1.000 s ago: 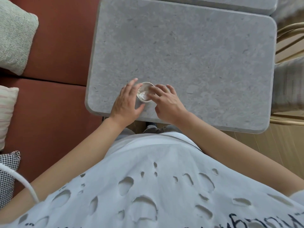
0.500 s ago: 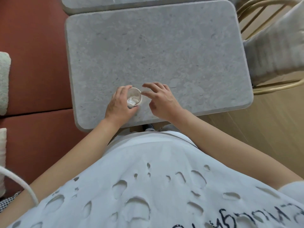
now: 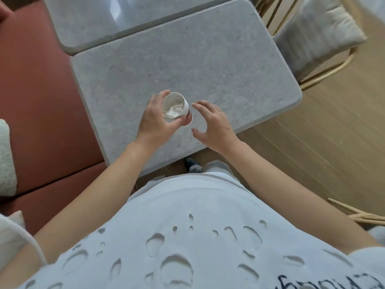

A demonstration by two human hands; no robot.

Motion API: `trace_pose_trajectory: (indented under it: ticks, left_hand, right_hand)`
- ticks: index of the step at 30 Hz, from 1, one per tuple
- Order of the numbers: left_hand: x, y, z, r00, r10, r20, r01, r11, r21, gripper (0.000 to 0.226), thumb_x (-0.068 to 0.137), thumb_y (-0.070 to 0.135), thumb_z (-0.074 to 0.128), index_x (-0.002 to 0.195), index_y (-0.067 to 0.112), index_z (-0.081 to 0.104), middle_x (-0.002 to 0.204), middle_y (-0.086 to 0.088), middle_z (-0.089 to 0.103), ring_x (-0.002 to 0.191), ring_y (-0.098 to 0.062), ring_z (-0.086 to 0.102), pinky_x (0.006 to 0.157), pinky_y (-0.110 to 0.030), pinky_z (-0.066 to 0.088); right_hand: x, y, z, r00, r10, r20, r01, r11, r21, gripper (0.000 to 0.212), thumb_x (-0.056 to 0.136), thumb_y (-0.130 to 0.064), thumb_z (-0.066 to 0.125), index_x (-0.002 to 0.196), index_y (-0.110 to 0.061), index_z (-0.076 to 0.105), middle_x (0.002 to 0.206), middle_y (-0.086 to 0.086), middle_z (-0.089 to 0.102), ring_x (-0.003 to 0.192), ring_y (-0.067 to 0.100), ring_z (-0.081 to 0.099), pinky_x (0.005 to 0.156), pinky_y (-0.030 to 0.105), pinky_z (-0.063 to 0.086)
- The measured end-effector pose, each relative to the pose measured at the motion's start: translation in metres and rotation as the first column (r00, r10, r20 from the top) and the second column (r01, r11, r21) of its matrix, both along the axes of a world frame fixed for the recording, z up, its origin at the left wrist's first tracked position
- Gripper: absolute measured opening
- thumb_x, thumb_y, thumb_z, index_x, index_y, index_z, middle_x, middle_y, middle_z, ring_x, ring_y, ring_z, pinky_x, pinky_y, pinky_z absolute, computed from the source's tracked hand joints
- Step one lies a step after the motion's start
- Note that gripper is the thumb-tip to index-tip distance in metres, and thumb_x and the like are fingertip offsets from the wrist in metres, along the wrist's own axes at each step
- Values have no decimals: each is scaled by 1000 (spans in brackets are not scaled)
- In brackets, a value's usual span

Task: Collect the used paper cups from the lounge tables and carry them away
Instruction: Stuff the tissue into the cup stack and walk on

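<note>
The paper cup, held by both hands a second ago, is now gripped by the left hand alone and tilted. The right hand is drawn off it, fingers spread, just right of it at frame centre.

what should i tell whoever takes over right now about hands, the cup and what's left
Left hand: closed around the paper cup, holding it over the near grey table; something white and crumpled sits inside.
Right hand: open, empty, beside the cup, not touching it.
Done: this cup is picked up.
Left: carry it away. No other cups show on this table or on the visible part of the second table beyond; check the rest of the lounge.
</note>
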State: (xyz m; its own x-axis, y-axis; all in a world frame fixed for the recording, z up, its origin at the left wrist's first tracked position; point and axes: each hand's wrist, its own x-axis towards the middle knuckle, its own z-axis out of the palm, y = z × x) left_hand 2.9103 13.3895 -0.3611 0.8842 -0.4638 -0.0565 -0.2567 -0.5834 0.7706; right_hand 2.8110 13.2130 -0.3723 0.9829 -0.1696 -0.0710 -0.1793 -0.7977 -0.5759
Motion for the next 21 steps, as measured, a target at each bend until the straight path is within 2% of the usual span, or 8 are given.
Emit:
trace_pose_trajectory:
  ticks: [4, 5, 8, 10, 16, 19, 21]
  left_hand:
    - [0, -4, 23, 996, -86, 36, 88, 994, -64, 76, 82, 38, 89, 146, 13, 55, 137, -3, 62, 124, -17, 59, 105, -37, 52]
    - [-1, -6, 28, 994, -107, 36, 110, 991, -81, 75, 83, 37, 89, 145, 13, 56, 137, -2, 63, 124, -17, 60, 104, -34, 53]
    - [-6, -14, 40, 981, -186, 50, 191, 975, -116, 73, 86, 39, 86, 146, 12, 56, 137, -1, 64, 121, -11, 59, 94, -8, 46]
    - [-11, -23, 46, 971, -233, 50, 238, 961, -142, 70, 87, 35, 85, 146, 10, 56, 137, -3, 64, 120, -10, 59, 91, -2, 42]
    - [-25, -68, 57, 920, -391, -2, 384, 904, -189, 63, 91, 25, 80, 147, 10, 55, 137, -4, 65, 123, -14, 62, 92, -11, 48]
    - [-32, -101, 65, 889, -458, -4, 447, 870, -206, 62, 90, 26, 76, 147, 11, 55, 136, -6, 63, 124, -17, 61, 96, -25, 54]
    - [-38, -128, 70, 874, -486, -9, 473, 854, -218, 62, 89, 27, 74, 146, 14, 55, 136, -6, 59, 123, -14, 60, 90, -19, 54]
  right_hand:
    - [-17, 7, 7, 987, -158, 27, 155, 984, 82, 80, 83, -33, 89, 151, -12, 53, 153, 6, 55, 143, 26, 49, 119, 50, 42]
    - [-21, 8, 9, 982, -188, 32, 184, 978, 96, 80, 82, -33, 90, 151, -12, 53, 152, 6, 55, 141, 25, 50, 119, 50, 43]
    - [-35, 8, 14, 958, -284, 47, 278, 955, 106, 79, 83, -35, 90, 150, -12, 54, 150, 4, 57, 139, 22, 52, 117, 50, 45]
    - [-46, 3, 16, 936, -346, 62, 337, 934, 122, 76, 83, -36, 89, 148, -12, 55, 147, 3, 59, 136, 21, 55, 115, 50, 47]
    - [-84, -27, 22, 865, -484, 133, 465, 873, 150, 66, 81, -32, 90, 138, -11, 64, 135, 4, 66, 125, 18, 60, 109, 43, 52]
    - [-100, -50, 26, 832, -535, 147, 513, 842, 164, 64, 81, -30, 91, 136, -9, 65, 134, 7, 67, 126, 21, 61, 110, 46, 52]
    - [-110, -72, 29, 803, -571, 172, 549, 820, 163, 61, 81, -29, 91, 133, -8, 67, 132, 7, 69, 124, 22, 62, 109, 46, 51]
